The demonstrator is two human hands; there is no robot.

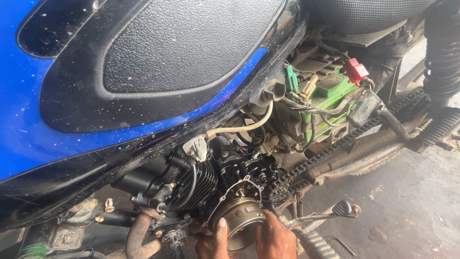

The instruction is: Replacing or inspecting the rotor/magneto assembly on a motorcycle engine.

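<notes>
I look down the side of a blue and black motorcycle. At the bottom centre a round metal drum-shaped engine part (240,217) sits on the open side of the black engine (206,180). My left hand (212,242) grips its lower left rim with the thumb pressed against it. My right hand (274,238) holds its lower right side, fingers curled on the rim. Both hands are greasy and partly cut off by the frame's bottom edge.
The blue fuel tank (120,67) with black pad fills the upper left. A drive chain (335,148) runs right from the engine. A green battery (330,93), red connector (357,71), footpeg (342,208), rusty exhaust pipe (139,232) and concrete floor (412,201) surround it.
</notes>
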